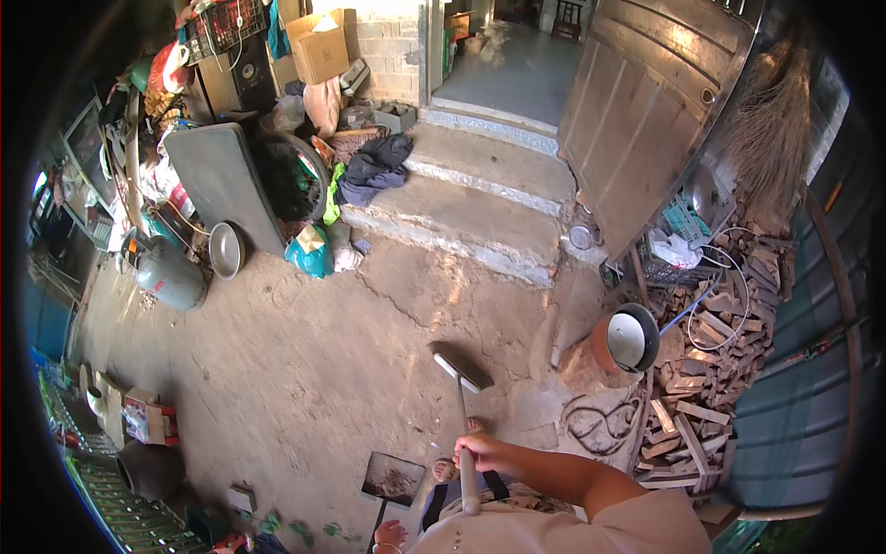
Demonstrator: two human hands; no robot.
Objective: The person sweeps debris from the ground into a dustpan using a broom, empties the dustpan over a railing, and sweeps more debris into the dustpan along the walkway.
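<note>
My right hand is closed around the pale handle of a broom, whose top end comes up close to my chest. The broom head rests on the ground ahead of my feet. A dark long-handled dustpan lies to the left of my feet with brown debris in it. At the lower edge, my left hand is beside the dustpan's thin handle, its fingers curled at it; the grip is partly hard to make out.
Concrete steps lead to a doorway with an open wooden door. On the right are a firewood pile, a round stove and a coiled hose. A gas cylinder and a metal basin stand left.
</note>
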